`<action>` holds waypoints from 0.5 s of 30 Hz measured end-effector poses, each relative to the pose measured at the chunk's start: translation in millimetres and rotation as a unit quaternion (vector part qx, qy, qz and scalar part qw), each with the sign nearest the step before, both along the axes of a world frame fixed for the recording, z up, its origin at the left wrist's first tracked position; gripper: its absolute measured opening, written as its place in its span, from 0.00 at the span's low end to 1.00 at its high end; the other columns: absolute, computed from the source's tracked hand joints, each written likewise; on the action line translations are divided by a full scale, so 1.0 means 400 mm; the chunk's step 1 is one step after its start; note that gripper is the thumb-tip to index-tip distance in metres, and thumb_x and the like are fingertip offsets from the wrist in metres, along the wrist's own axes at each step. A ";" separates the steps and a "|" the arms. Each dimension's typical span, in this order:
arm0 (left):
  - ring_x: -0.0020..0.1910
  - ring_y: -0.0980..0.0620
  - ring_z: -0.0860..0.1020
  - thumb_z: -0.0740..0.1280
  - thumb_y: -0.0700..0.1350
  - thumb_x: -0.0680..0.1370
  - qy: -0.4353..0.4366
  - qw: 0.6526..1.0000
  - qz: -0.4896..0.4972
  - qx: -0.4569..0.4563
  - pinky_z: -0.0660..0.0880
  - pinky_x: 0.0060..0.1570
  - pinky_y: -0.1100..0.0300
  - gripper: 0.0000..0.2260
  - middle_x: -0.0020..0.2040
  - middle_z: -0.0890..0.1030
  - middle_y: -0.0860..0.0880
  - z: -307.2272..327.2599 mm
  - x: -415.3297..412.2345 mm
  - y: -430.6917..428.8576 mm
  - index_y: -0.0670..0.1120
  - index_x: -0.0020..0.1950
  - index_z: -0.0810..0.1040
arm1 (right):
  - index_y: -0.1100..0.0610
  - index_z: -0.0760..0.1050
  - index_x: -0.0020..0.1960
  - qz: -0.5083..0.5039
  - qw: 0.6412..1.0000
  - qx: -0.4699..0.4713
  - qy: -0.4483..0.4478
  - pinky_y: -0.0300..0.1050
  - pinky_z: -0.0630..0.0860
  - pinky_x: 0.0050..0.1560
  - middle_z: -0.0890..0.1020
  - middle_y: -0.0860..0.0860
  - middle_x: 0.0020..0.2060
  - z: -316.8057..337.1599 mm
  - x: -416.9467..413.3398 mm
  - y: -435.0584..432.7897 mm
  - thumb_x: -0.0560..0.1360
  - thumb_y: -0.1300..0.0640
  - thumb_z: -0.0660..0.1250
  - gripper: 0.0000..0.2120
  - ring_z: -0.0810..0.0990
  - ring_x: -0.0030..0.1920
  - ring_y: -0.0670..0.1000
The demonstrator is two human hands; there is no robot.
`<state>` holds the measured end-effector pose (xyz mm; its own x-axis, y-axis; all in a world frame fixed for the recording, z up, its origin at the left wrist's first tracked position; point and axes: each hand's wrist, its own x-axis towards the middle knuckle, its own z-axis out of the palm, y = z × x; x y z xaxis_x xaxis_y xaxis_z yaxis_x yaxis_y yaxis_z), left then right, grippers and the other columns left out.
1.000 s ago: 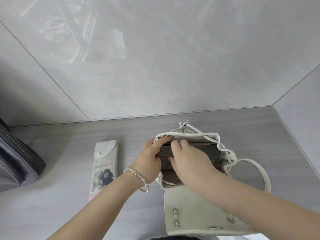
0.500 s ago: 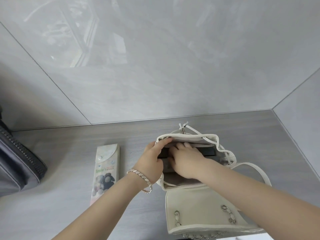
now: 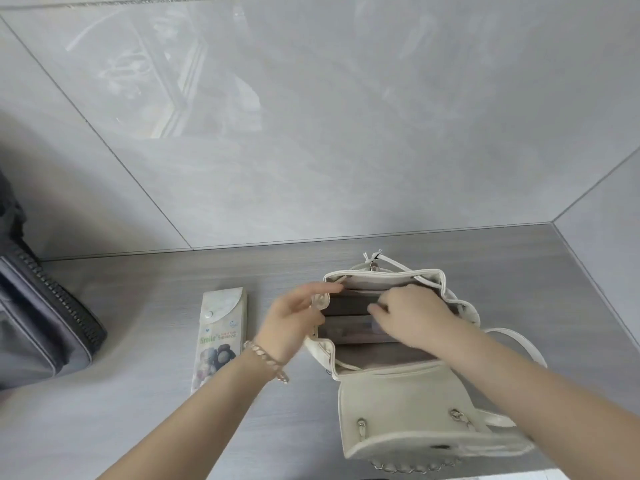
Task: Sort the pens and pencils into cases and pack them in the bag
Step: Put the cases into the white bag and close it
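Grey wood-grain tabletop [image 3: 138,427] runs up to glossy grey stone-look wall panels [image 3: 346,133] that catch window reflections.

Head view: a cream backpack [image 3: 398,410] lies on the table with its flap thrown open toward the person, and chain straps [image 3: 415,467] show at the near edge. The right hand [image 3: 412,313] reaches down into the mouth. Its fingers [image 3: 375,308] curl over the right end of a dark case [image 3: 349,304] standing on edge inside, and the thumb tip lies on the near side, so it pinches the case. Just nearer than that grip sits a paler grey band; case or lining, I cannot tell.

The left hand [image 3: 294,320], blurred, is at the bag's left rim with its fingers stretched fairly straight toward the far corner. Whether the thumb clamps the rim is unclear. A chain bracelet [image 3: 266,358] circles that wrist.

Left of the left hand, apart from it, a slim pencil case [image 3: 220,337] lies flat with a snap-button flap, printed "Smile's" above a picture of teddy bears; the smaller print is unreadable. Well left of both grips, a dark grey zippered bag [image 3: 38,323] sits at the frame edge.
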<state>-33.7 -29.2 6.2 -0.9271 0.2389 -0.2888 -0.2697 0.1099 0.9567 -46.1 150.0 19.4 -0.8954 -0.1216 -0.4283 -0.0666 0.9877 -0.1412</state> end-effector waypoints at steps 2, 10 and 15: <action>0.55 0.48 0.77 0.63 0.38 0.66 0.023 0.987 0.161 -0.016 0.71 0.55 0.60 0.13 0.48 0.82 0.50 -0.034 0.012 -0.054 0.51 0.44 0.82 | 0.56 0.78 0.52 -0.060 0.994 -0.077 -0.041 0.40 0.69 0.45 0.82 0.52 0.48 0.018 -0.002 0.031 0.79 0.47 0.54 0.18 0.78 0.53 0.54; 0.66 0.37 0.63 0.70 0.54 0.70 -0.160 0.822 0.136 -0.530 0.65 0.65 0.44 0.41 0.67 0.63 0.38 -0.227 0.054 -0.220 0.57 0.75 0.48 | 0.44 0.74 0.57 -0.141 0.953 -0.269 -0.005 0.39 0.67 0.63 0.78 0.41 0.59 0.034 0.051 0.078 0.77 0.49 0.60 0.11 0.74 0.60 0.39; 0.59 0.40 0.69 0.71 0.48 0.67 -0.045 0.893 0.155 -0.421 0.71 0.59 0.48 0.35 0.53 0.70 0.43 -0.111 0.023 -0.178 0.62 0.70 0.61 | 0.50 0.78 0.54 -0.133 0.943 -0.237 0.194 0.45 0.73 0.57 0.75 0.45 0.50 0.059 0.057 0.137 0.70 0.56 0.71 0.12 0.75 0.54 0.47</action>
